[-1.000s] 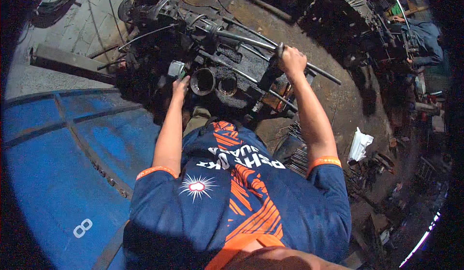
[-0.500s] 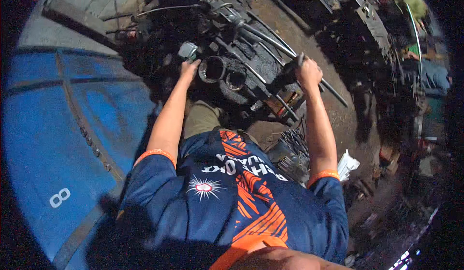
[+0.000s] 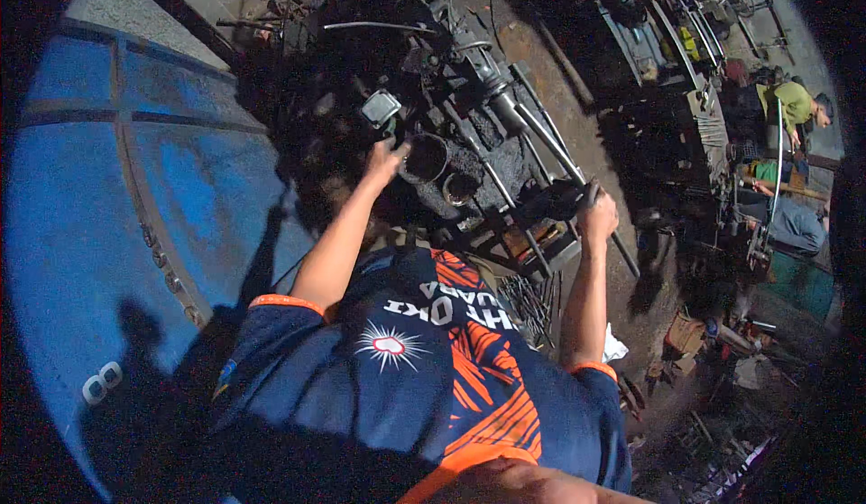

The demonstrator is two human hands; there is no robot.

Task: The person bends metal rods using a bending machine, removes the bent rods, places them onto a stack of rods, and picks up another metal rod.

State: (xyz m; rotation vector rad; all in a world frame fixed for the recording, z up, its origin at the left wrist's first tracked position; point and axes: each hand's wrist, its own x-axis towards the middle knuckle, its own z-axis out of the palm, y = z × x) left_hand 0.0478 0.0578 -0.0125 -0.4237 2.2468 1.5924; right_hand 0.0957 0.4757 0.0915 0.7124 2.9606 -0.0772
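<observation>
The right hand (image 3: 597,219) wraps around a dark handle (image 3: 591,192) beside the long steel rod (image 3: 547,139) of a greasy machine (image 3: 492,78), while the left hand (image 3: 386,165) curls just below a silver-grey box (image 3: 381,109), near two round metal cups (image 3: 460,188), its exact grip unclear.

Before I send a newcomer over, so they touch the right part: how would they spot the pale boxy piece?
Find the big blue panel on the left, then the dark machine right of it. Just beyond the left hand is the boxy piece, pale and squarish, unlike the two dark, round cups nearby.
</observation>
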